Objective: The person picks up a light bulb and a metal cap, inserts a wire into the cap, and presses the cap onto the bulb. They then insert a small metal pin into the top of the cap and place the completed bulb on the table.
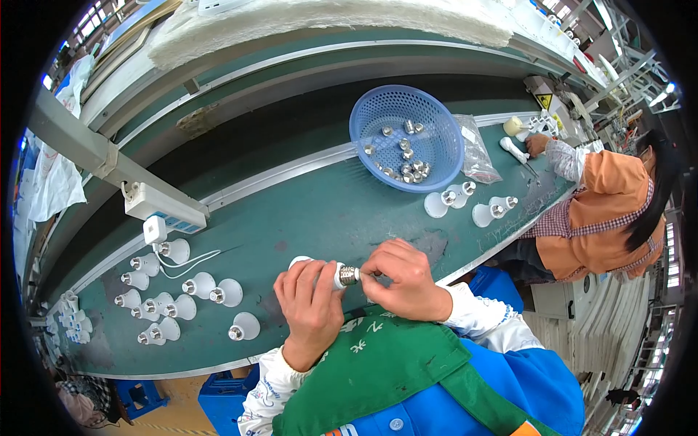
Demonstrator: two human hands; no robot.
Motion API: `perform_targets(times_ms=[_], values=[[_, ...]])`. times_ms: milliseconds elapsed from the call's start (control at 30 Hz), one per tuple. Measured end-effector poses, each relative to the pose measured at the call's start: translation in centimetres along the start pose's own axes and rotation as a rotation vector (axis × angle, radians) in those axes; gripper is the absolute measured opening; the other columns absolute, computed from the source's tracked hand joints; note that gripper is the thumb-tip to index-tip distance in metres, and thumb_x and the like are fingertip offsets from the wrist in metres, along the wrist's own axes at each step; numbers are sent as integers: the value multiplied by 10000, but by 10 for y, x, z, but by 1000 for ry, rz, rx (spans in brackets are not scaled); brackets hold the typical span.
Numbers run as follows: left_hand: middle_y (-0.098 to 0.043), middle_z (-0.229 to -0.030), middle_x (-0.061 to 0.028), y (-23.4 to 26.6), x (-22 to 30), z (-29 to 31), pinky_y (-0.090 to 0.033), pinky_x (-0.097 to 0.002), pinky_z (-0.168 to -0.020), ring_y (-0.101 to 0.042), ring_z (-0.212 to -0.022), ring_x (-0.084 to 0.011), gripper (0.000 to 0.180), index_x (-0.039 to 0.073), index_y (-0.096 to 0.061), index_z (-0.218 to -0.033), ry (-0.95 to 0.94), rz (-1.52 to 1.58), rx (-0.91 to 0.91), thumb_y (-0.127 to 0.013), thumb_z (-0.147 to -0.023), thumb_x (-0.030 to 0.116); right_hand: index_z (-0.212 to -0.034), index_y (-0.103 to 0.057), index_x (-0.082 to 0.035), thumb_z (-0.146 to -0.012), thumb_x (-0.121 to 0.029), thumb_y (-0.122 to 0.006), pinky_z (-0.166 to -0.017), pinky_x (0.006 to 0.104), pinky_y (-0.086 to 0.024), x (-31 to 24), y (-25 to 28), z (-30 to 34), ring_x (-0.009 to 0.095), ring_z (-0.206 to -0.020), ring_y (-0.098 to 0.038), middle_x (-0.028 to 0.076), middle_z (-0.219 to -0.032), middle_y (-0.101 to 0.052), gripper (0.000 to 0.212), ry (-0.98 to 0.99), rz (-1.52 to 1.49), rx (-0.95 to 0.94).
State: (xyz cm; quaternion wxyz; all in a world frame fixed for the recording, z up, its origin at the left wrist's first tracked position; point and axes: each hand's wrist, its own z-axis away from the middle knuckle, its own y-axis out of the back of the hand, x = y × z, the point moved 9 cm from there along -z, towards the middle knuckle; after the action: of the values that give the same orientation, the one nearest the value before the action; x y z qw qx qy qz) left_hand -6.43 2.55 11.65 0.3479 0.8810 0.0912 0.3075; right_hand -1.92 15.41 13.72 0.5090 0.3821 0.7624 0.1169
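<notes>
My left hand [311,301] is wrapped round a white light bulb [339,276] held sideways above the green bench. Its silver screw cap [349,275] points to the right. Thumb and fingers of my right hand [408,282] are pinched together at the tip of that cap; whatever small thing they may hold there is hidden. Left of my hands, several similar white bulbs [245,326] stand on the bench with metal ends up. Beyond my right hand is a blue plastic basket [362,120] with loose silver screw caps [407,154] inside.
More bulbs [438,204] stand near the basket, beside a clear plastic bag [480,156]. A power strip [163,207] with a white plug and cord hangs at the left. To the right, a co-worker in orange [614,189] reaches over the bench [291,218] near a white-handled tool [514,150].
</notes>
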Motion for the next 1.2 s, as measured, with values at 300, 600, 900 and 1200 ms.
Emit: perform_targets(times_ms=[300,600,900,1200], values=[[-597,-1008,-141,-14,-14,9,-453,-414,-815,-557,-952,-337,472,8,-608,-1012,166,255,-9,-751,-563,-11,-863,-695,-21,-743,-38,-686,-622,316,-448,18,-2,10,206,-684,-604,91,-731,-633,121,-165,-168,-61],[-602,-1016,-145,-18,-17,11,-457,-402,-829,-561,-965,-325,466,4,-610,-1016,218,378,-31,-751,-572,-20,-927,-674,22,-848,-93,-655,-583,232,-454,61,-34,38,105,-659,-576,52,-793,-644,141,-803,-915,-160],[-600,-1019,-125,-19,-15,12,-454,-408,-820,-559,-955,-332,441,21,-622,-1024,191,382,-29,-765,-608,36,-894,-635,14,-844,-76,-665,-572,215,-448,64,-48,47,85,-638,-555,53,-784,-637,108,-880,-1142,-111],[-604,-1011,-120,-21,-12,11,-463,-402,-813,-564,-954,-326,459,19,-628,-1027,194,398,-33,-768,-590,21,-843,-625,6,-829,-37,-669,-573,224,-458,61,-42,48,97,-641,-568,75,-775,-645,64,-835,-1075,-75]])
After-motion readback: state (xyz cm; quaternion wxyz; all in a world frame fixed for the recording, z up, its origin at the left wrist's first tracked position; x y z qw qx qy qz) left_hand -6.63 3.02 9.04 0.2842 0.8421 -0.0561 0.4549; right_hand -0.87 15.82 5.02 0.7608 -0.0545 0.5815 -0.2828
